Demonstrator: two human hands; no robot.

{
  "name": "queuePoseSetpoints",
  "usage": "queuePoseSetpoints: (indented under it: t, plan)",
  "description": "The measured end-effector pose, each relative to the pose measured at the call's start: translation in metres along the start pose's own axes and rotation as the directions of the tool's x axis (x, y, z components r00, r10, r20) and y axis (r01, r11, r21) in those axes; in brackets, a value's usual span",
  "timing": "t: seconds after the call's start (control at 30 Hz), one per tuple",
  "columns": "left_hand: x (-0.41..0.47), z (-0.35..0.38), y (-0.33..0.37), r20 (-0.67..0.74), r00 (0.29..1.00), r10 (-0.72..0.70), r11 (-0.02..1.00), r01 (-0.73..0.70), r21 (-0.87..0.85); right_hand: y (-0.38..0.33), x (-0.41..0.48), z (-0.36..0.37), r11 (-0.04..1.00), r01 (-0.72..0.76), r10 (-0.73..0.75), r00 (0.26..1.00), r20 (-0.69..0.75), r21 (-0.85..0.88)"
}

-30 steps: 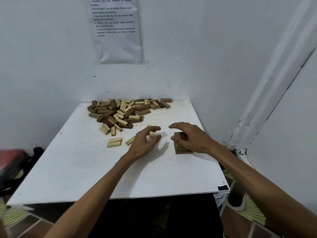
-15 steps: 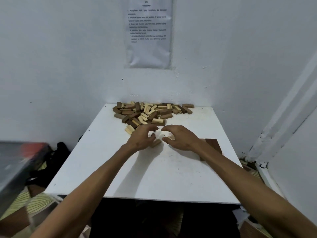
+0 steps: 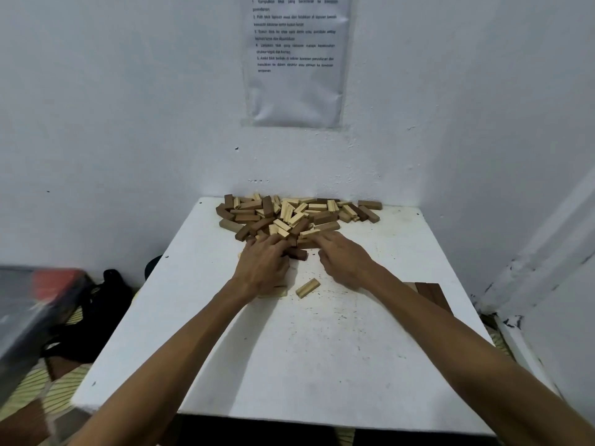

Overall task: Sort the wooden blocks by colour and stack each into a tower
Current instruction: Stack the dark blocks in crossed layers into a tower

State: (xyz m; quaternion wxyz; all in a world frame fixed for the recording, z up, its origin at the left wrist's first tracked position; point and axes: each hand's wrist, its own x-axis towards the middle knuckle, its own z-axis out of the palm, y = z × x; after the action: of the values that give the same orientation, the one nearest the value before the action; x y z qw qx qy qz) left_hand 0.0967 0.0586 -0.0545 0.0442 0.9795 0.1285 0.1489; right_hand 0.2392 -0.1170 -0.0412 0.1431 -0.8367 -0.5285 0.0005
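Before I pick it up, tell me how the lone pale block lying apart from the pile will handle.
The lone pale block looks like solid wood, so it is probably stiff and light. Its flat faces, lying flush on the white table, suggest it will slide rather than roll.

- One table [image 3: 289,365], and it's white.
- Two hands on show: left hand [image 3: 262,262] and right hand [image 3: 344,259].
- One pile [image 3: 289,217] of blocks at the far edge, light and dark mixed. There are dozens in there, too tangled for an exact count.
- One light block [image 3: 308,288] lying all alone, out of the pile.
- One dark stack [image 3: 433,294] at the right edge, half hidden, so no block count there.
- One sheet [image 3: 294,59] up on the wall.
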Motion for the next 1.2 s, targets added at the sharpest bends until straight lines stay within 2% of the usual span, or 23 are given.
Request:
queuePoseSetpoints:
  t: [0.17,0.33,0.53,0.67,0.83,1.07,1.2]
  plan:
    - [0.003,0.004,-0.004,-0.009,1.0,0.001,0.986,0.001,0.165,0.004,0.017,0.004,0.999,-0.045,0.047,0.998,0.044,-0.03]
    - [0.003,0.003,-0.002,-0.035,0.996,0.078,0.986,-0.072,0.15,-0.004,0.024,0.009,0.991,-0.105,0.107,0.994,0.022,-0.089]
    - [0.0,-0.005,0.005,0.026,1.0,0.007,0.989,-0.011,0.145,-0.013,0.016,0.015,0.984,-0.147,0.138,0.986,-0.094,-0.103]
    - [-0.013,-0.009,0.002,0.007,0.999,-0.051,0.996,0.051,0.078,-0.013,0.009,0.021,0.983,-0.173,0.163,0.978,-0.133,-0.065]
    - [-0.023,-0.012,0.0,-0.005,0.992,-0.13,0.991,0.13,-0.036,-0.015,0.0,0.017,0.973,-0.215,0.224,0.966,-0.126,0.082]
    - [-0.051,-0.025,0.01,-0.123,0.983,-0.14,0.974,0.114,-0.197,-0.037,-0.032,-0.01,0.971,-0.153,0.19,0.961,-0.201,0.186]
    - [-0.08,-0.025,0.02,-0.131,0.983,-0.132,0.967,0.098,-0.234,-0.051,-0.078,-0.012,0.965,-0.13,0.167,0.974,-0.151,0.227]
